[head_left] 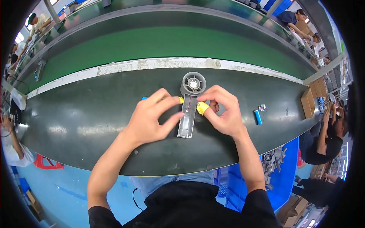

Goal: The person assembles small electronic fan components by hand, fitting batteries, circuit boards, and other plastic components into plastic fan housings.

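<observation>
Forearms rise bare from the lower edge out of black sleeves, meeting over a dark, smooth, slightly glossy worktable (87, 129) with a curved near rim. The left hand (150, 117) rests with its fingers curled and bunched, thumb stretched rightward to touch the left wall of a small grey plastic fan housing (188, 114); a yellow rubber cot covers one fingertip at the housing's upper left. The right hand (222, 112) has its fingers bent inward, a yellow-capped fingertip (202, 108) pressing against the right wall of the same part. The housing lies flat on the table between both hands: a long open rectangular handle trough, thin wires inside it, topped by a round ducted fan head (193, 83) with a pale hub. To the right, well apart, lies a blue cylindrical battery cell (258, 116) beside a small circuit piece (262, 107). Beyond the table runs a scuffed whitish strip (159, 64), then a matte green conveyor belt (163, 45). A blue bin (281, 178) with grey parts sits lower right.
</observation>
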Tool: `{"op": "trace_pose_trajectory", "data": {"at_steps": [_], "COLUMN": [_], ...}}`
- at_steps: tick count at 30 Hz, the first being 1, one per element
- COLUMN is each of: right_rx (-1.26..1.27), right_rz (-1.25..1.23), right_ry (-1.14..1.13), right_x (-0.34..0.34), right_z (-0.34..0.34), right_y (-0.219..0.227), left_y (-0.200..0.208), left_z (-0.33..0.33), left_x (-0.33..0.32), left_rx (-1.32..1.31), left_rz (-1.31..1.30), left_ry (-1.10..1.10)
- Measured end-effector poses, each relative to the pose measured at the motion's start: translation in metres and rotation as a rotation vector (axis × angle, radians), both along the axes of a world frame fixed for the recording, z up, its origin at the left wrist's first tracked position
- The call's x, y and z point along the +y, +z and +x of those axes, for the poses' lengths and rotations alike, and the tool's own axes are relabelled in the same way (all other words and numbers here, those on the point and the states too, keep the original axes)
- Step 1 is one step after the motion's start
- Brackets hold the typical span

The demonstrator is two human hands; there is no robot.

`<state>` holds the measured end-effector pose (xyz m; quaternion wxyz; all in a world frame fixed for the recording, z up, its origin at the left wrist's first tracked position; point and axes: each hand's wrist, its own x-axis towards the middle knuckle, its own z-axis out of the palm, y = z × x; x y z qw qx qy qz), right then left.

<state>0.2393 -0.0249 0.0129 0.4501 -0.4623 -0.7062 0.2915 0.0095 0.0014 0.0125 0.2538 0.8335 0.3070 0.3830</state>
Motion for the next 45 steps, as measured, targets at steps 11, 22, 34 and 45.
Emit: {"op": "trace_pose_trajectory", "data": {"at_steps": [11, 22, 34, 45], "right_rx": [-0.020, -0.366, 0.084, 0.705], "right_rz": [0.114, 0.700, 0.254, -0.680], "right_ry": [0.010, -0.132, -0.084, 0.312], "right_x": [-0.006, -0.007, -0.007, -0.008], "right_z": [-0.015, -0.019, -0.018, -0.018], "right_y": [-0.003, -0.004, -0.012, -0.012], "left_y": [-0.009, -0.004, -0.007, 0.000], "left_z": [0.014, 0.002, 0.006, 0.006], "left_x": [-0.004, -0.014, -0.006, -0.006], "left_rx": [-0.105, -0.346, -0.342, -0.161], "left_rz": [0.086, -0.533, -0.269, 0.175], "left_ry": [0.002, -0.247, -0.069, -0.077]}}
